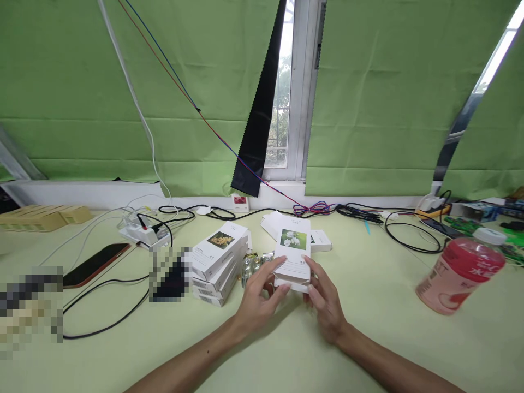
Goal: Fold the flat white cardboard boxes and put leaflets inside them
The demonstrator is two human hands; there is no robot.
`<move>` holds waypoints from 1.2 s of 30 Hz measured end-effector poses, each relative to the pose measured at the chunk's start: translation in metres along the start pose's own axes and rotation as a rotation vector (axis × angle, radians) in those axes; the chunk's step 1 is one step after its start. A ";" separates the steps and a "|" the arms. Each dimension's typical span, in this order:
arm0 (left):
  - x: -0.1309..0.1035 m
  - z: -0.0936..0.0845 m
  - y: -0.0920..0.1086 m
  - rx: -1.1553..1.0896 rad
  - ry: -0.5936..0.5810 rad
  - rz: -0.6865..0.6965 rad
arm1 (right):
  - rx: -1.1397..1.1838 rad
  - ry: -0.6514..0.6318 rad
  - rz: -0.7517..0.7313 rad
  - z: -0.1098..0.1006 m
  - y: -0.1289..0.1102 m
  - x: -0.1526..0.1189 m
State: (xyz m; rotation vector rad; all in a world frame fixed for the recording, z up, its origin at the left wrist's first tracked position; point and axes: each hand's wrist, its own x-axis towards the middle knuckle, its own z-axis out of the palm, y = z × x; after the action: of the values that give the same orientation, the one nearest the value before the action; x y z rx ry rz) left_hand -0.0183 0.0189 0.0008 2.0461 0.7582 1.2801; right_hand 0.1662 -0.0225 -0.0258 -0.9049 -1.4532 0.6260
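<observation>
A white cardboard box (291, 263) with a picture of white flowers is held between both hands, its near end toward me. My left hand (257, 292) grips its left side, thumb at the near end. On the right side, my right hand (327, 300) holds it the same way; fingers under the box are partly hidden. Left of the hands stands a stack of similar white boxes (219, 248), the top one showing yellow flowers. Several small shiny objects (256, 265) sit between stack and held box, partly covered. Behind the held box lies another white box (321, 240).
A pink-labelled bottle (460, 273) stands at the right. To the left are a phone (98, 265), a power strip (143, 232) and looping black cables. Yellow blocks (41, 217) lie far left. Coiled wires (311, 208) and a small box (240, 203) line the back edge.
</observation>
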 end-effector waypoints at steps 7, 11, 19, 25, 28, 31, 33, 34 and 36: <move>0.001 0.000 0.000 -0.018 0.018 0.000 | 0.023 -0.050 -0.027 0.001 0.001 0.000; 0.000 0.000 0.001 -0.019 0.016 -0.006 | 0.012 -0.054 -0.060 0.001 -0.002 0.001; 0.001 -0.002 0.003 -0.002 0.011 0.033 | -0.015 -0.037 -0.080 0.003 -0.005 -0.001; 0.002 -0.003 0.005 0.020 0.000 0.062 | -0.003 -0.026 -0.102 0.004 -0.005 0.001; 0.001 -0.003 0.004 0.038 0.011 0.077 | -0.012 -0.015 -0.105 0.005 -0.005 0.000; 0.002 -0.002 0.004 0.050 0.025 0.088 | -0.026 -0.002 -0.114 0.005 -0.005 0.000; 0.002 -0.002 0.004 0.056 0.031 0.094 | -0.030 0.002 -0.119 0.006 -0.005 -0.001; 0.003 -0.002 0.004 0.058 0.033 0.099 | -0.030 0.002 -0.120 0.006 -0.005 -0.001; 0.003 -0.002 0.004 0.060 0.036 0.111 | -0.033 0.004 -0.119 0.006 -0.004 -0.001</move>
State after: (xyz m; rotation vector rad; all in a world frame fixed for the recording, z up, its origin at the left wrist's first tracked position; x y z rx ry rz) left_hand -0.0187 0.0185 0.0066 2.1445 0.7154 1.3740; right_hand 0.1595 -0.0249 -0.0233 -0.8381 -1.5059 0.5136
